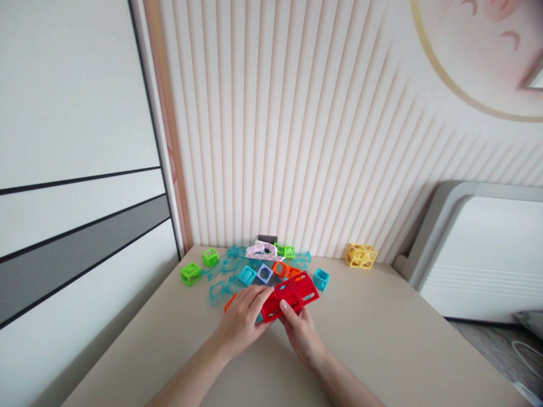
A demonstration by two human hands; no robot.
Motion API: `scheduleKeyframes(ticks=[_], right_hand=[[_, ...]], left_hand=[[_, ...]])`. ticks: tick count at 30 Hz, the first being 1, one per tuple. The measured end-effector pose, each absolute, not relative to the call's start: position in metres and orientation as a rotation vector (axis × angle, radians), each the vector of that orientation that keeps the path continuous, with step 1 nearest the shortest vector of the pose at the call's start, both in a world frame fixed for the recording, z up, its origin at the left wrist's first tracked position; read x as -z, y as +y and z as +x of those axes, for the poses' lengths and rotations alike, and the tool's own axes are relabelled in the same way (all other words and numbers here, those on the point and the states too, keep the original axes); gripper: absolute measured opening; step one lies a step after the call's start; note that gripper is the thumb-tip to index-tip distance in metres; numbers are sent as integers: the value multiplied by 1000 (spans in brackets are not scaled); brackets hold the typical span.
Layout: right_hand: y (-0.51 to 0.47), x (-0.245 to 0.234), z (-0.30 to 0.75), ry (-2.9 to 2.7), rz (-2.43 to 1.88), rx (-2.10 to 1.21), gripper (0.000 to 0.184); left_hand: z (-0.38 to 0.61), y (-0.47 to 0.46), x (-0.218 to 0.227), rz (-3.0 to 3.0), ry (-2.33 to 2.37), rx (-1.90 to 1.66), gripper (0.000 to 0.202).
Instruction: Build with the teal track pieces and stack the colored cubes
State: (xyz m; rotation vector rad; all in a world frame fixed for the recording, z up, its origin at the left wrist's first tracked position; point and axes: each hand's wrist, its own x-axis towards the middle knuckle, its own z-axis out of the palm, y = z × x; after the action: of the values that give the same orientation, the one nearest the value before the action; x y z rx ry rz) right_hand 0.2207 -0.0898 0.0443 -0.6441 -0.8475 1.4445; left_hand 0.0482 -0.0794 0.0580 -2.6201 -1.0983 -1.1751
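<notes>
Between my two hands is a red toy block piece [300, 288] with open-framed sides, made of joined cube shapes and tilted up to the right. My left hand [244, 319] is closed over its left end. From below, my right hand [302, 334] grips the same piece, its thumb pressed on the near face. Just beyond lie a light blue cube [246, 275], a periwinkle cube [264, 273] and orange cubes [280, 268]. An orange piece [229, 302] is partly hidden behind my left hand.
Clear teal pieces [219, 292] and a pink-white piece [263, 250] lie in a pile by the ribbed wall [271, 141]. Green cubes [191, 274] sit left, a blue cube [321, 279] right, a yellow frame block [360, 256] farther right. A white cabinet [76, 113] borders the table [382, 328].
</notes>
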Motion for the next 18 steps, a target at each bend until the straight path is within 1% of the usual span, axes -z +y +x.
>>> scheduleKeyframes(ticks=[6, 10, 15, 18], right_hand=[[-87, -41, 225, -983, -711, -1418, 37], [-84, -43, 227, -1026, -737, -1354, 40], [-82, -45, 224, -1026, -723, -1334, 45], [-83, -47, 224, -1014, -734, -1352, 47]], left_hand=[[43, -75, -58, -2535, -1167, 1323, 56], [43, -74, -57, -2509, -1161, 1304, 55], [43, -72, -57, -2482, -1163, 1211, 58], [41, -73, -58, -2516, -1160, 1207, 56]])
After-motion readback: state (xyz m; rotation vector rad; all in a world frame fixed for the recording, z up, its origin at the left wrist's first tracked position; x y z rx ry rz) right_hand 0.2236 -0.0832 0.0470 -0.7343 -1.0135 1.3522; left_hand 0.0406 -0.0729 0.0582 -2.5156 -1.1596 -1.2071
